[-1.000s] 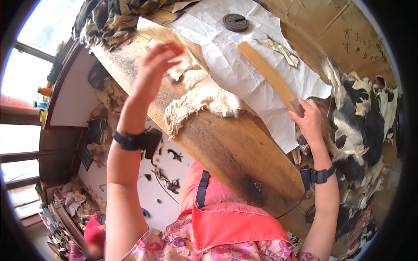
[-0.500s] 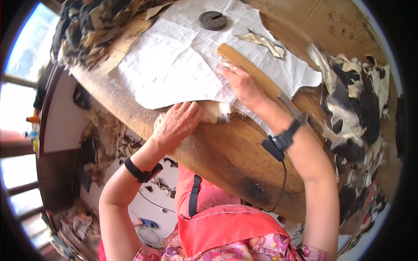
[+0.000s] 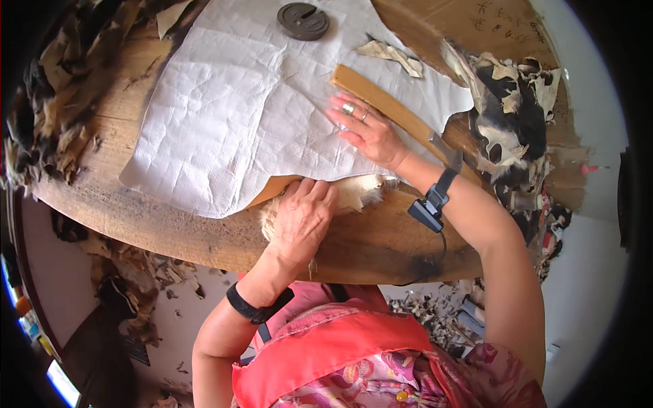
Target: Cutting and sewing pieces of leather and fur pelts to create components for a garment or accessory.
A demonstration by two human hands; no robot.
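Note:
A white crinkled sheet (image 3: 204,115) lies over a broad wooden board. At its near edge, my left hand (image 3: 303,217) has its fingers curled closed on a piece of pale fur hide (image 3: 357,194), whose hair shows on both sides of the hand. The rest of the hide is hidden beneath the sheet. My right hand (image 3: 371,134) rests flat on the sheet with its fingers stretched out, rings on them. Just beyond it lies a tool with a long wooden handle (image 3: 384,102) and a metal end (image 3: 445,151) by the right wrist.
A dark slotted disc weight (image 3: 303,22) and a pale hide scrap (image 3: 391,56) sit on the sheet. Black-and-white fur pieces (image 3: 510,115) are heaped at the right, dark fur scraps (image 3: 64,102) at the far left. The wooden board's (image 3: 170,234) curved edge faces me; scraps litter the floor below.
The view has shifted and turned. My left hand's fingers have curled in more, and the sheet's edge beside them now bulges up. My right hand stays on the sheet by the wooden handle.

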